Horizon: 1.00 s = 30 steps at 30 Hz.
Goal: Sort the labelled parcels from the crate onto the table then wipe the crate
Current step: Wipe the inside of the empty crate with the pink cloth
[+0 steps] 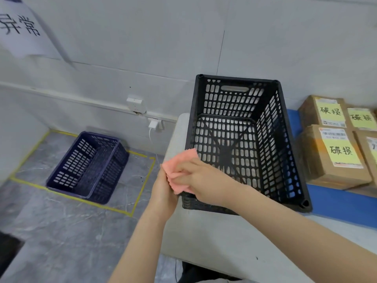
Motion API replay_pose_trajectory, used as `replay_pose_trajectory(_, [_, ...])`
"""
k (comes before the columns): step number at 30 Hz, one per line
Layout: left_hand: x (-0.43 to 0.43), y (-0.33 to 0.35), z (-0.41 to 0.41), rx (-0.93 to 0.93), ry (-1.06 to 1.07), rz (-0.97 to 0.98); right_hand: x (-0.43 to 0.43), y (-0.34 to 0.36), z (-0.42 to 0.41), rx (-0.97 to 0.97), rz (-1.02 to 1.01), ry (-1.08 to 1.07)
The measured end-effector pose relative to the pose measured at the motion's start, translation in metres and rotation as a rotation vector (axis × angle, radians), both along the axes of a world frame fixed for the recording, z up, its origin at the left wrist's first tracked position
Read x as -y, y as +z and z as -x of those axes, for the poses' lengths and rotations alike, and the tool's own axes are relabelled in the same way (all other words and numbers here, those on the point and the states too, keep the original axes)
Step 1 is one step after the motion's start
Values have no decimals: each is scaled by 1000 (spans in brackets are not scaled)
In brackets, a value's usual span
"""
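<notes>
Crate (233, 103) empty on tabletop (204, 242), near its left edge. Right hand (206, 180) gripped pink cloth (183, 160) at near-left rim; left hand (163, 187) grip unclear. Risk: wiping force could slide unbraced crate off edge.

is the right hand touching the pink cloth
Touching. The head view shows the right hand with its fingers curled over the pink cloth, which the left hand also holds, at the near left corner of the black crate.

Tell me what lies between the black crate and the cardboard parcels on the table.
Nothing stands there: the head view shows only a bare strip of blue table surface between the black crate and the parcels.
</notes>
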<state>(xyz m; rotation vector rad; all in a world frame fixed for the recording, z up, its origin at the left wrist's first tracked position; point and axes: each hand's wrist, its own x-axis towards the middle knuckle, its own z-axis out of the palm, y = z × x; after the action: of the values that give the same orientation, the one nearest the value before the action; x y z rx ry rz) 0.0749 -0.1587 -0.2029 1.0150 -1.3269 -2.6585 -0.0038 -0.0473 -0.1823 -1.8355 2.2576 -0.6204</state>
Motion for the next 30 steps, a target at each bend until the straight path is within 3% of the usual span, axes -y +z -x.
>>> replay_pose_trajectory(3, [5,-6,0,10,42,-24,3,5,10,91,-27,79])
replay_pose_trajectory(7, [-1,-6,5,-5,67,46,8,4,30,37,-52,132])
replay_pose_trajectory(14, [-22,-1,18,292,231,505,10,-12,33,-4,81,54])
replay_pose_trajectory(17, [-26,-3,19,285,268,584,11,-17,41,-11,108,37])
replay_pose_trajectory(22, [-22,-8,18,254,240,662,20,-15,62,-21,123,-6])
replay_pose_trajectory(27, [-18,-6,18,214,91,753,25,-5,85,166,58,-129])
replay_pose_trajectory(30, [-14,-5,19,172,-27,785,32,-5,101,185,60,-193])
